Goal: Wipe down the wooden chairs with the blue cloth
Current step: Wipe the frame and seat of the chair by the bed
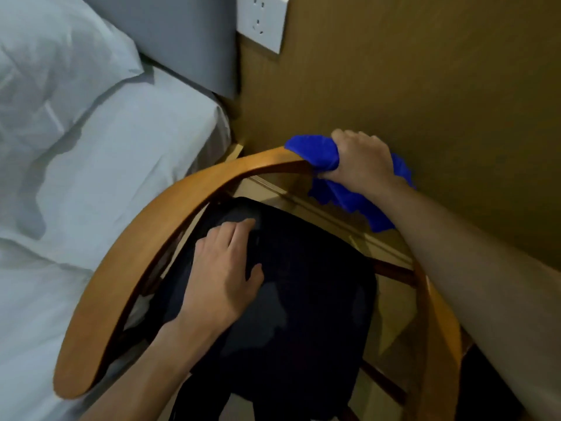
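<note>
Right hand grips bunched blue cloth over the curved chair rail (soft, conforms readily); left hand flat, open on dark seat.

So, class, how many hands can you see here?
2. The left hand rests on the dark seat; the right hand grips the cloth on the chair rail.

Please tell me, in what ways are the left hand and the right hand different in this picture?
The right hand grips the blue cloth; the left hand holds nothing. The right hand's fingers are curled round the cloth on the chair's curved wooden rail; the left hand's fingers lie fairly straight on the dark seat. The right hand is nearer the wall, the left nearer the bed. Both touch the same chair.
</note>
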### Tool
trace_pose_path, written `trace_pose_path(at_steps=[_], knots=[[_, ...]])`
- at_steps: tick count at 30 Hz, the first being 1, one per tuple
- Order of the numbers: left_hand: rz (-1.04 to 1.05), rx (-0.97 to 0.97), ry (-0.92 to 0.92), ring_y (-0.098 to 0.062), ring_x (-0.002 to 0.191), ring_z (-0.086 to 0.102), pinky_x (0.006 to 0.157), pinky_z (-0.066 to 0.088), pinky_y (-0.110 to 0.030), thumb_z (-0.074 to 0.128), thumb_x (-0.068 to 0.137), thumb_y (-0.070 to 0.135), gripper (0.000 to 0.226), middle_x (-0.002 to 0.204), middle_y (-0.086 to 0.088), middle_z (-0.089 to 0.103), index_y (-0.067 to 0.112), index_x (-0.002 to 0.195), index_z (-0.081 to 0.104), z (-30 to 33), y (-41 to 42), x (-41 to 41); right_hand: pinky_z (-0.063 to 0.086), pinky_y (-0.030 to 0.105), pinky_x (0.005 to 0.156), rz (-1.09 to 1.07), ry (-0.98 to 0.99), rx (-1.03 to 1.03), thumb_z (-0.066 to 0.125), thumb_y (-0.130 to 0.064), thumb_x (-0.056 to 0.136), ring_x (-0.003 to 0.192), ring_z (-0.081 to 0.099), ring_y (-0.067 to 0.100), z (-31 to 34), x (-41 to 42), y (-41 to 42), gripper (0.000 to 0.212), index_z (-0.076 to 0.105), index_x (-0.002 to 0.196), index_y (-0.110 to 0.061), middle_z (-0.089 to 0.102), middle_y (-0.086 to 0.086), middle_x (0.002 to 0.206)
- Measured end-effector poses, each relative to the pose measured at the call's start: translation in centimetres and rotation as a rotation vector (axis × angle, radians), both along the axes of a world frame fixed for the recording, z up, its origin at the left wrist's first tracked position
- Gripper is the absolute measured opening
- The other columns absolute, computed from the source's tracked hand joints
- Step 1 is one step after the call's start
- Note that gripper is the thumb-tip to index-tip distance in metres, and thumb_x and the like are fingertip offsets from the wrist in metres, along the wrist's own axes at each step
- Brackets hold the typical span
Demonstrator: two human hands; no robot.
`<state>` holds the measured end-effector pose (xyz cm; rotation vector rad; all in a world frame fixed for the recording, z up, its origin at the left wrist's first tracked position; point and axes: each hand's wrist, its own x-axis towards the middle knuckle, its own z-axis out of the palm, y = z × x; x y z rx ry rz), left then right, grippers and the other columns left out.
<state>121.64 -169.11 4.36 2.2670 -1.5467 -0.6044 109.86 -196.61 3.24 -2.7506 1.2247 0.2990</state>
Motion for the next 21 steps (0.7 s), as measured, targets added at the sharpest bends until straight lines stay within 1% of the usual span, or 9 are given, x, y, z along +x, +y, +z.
trace_pose_path(at_steps=[2, 4, 6, 9, 12, 14, 16, 18, 21], knots=[[-0.064, -0.015, -0.015, -0.023, 0.112, 0.050, 0.093, 0.043, -0.040, 0.075, 0.075, 0.027, 0.070, 0.121, -0.003, 0.053, 0.013, 0.137, 0.045, 0.1, -1.7, -1.7, 0.038, 0.035, 0.074, -0.114, -0.108, 0.046, 0.080, -0.053, 0.071, 0.093, 0.057, 0.023, -0.1, -2.7, -0.1, 0.054, 0.045, 0.096, -0.020, 0.055, -0.002, 0.094], [-0.116, -0.019, -0.036, -0.024, 0.112, 0.049, 0.093, 0.042, -0.040, 0.075, 0.076, 0.027, 0.071, 0.123, -0.004, 0.052, 0.013, 0.138, 0.044, 0.1, -3.2, -3.5, 0.040, 0.035, 0.070, -0.226, -0.189, 0.092, 0.081, -0.052, 0.071, 0.091, 0.056, 0.021, -0.3, -5.6, 0.1, 0.056, 0.048, 0.101, -0.017, 0.057, -0.001, 0.098], [-0.176, -0.024, -0.045, -0.024, 0.112, 0.049, 0.093, 0.039, -0.039, 0.075, 0.075, 0.027, 0.072, 0.124, -0.004, 0.052, 0.013, 0.138, 0.043, 0.0, -4.5, -5.7, 0.041, 0.033, 0.068, -0.326, -0.247, 0.110, 0.081, -0.048, 0.072, 0.093, 0.057, 0.019, -1.1, -8.4, 0.6, 0.055, 0.049, 0.105, -0.018, 0.059, -0.001, 0.101], [-0.252, -0.030, -0.059, -0.023, 0.111, 0.048, 0.092, 0.039, -0.037, 0.073, 0.076, 0.029, 0.070, 0.123, -0.003, 0.051, 0.015, 0.137, 0.042, -0.1, -5.6, -8.8, 0.042, 0.031, 0.067, -0.463, -0.308, 0.095, 0.082, -0.043, 0.074, 0.098, 0.062, 0.023, -2.7, -12.1, 2.2, 0.053, 0.048, 0.105, -0.018, 0.062, 0.002, 0.106], [-0.323, -0.021, -0.082, -0.020, 0.112, 0.047, 0.095, 0.039, -0.036, 0.070, 0.079, 0.033, 0.069, 0.125, -0.002, 0.049, 0.017, 0.139, 0.039, -0.2, -6.0, -11.5, 0.040, 0.033, 0.066, -0.567, -0.231, 0.116, 0.077, -0.042, 0.080, 0.095, 0.062, 0.024, -3.9, -16.2, 4.1, 0.050, 0.047, 0.109, -0.014, 0.062, 0.004, 0.105], [-0.369, -0.010, -0.095, -0.019, 0.113, 0.046, 0.097, 0.038, -0.035, 0.067, 0.081, 0.035, 0.069, 0.127, -0.001, 0.048, 0.018, 0.141, 0.037, -0.4, -6.0, -13.2, 0.044, 0.035, 0.066, -0.614, -0.108, 0.126, 0.072, -0.040, 0.085, 0.093, 0.063, 0.026, -4.5, -19.1, 5.8, 0.046, 0.047, 0.112, -0.012, 0.062, 0.006, 0.107], [-0.415, 0.003, -0.100, -0.018, 0.116, 0.045, 0.098, 0.037, -0.033, 0.066, 0.083, 0.036, 0.069, 0.129, -0.001, 0.046, 0.019, 0.142, 0.034, -0.6, -6.0, -14.9, 0.050, 0.037, 0.071, -0.647, -0.049, 0.094, 0.070, -0.039, 0.086, 0.093, 0.064, 0.026, -4.8, -21.5, 7.9, 0.045, 0.047, 0.112, -0.011, 0.063, 0.008, 0.109], [-0.453, 0.020, -0.098, -0.017, 0.118, 0.043, 0.101, 0.035, -0.033, 0.065, 0.084, 0.037, 0.070, 0.131, 0.000, 0.045, 0.021, 0.143, 0.032, -0.8, -5.9, -16.4, 0.051, 0.036, 0.078, -0.696, -0.054, 0.049, 0.070, -0.044, 0.085, 0.097, 0.062, 0.025, -5.0, -23.0, 10.3, 0.051, 0.046, 0.114, -0.010, 0.061, 0.010, 0.111], [-0.509, 0.041, -0.087, -0.019, 0.117, 0.044, 0.100, 0.036, -0.035, 0.067, 0.082, 0.034, 0.069, 0.129, -0.001, 0.046, 0.019, 0.142, 0.035, -1.0, -5.7, -18.7, 0.048, 0.035, 0.088, -0.821, -0.054, 0.013, 0.065, -0.055, 0.084, 0.107, 0.058, 0.025, -5.2, -25.0, 14.0, 0.067, 0.042, 0.125, -0.008, 0.057, 0.011, 0.120]])
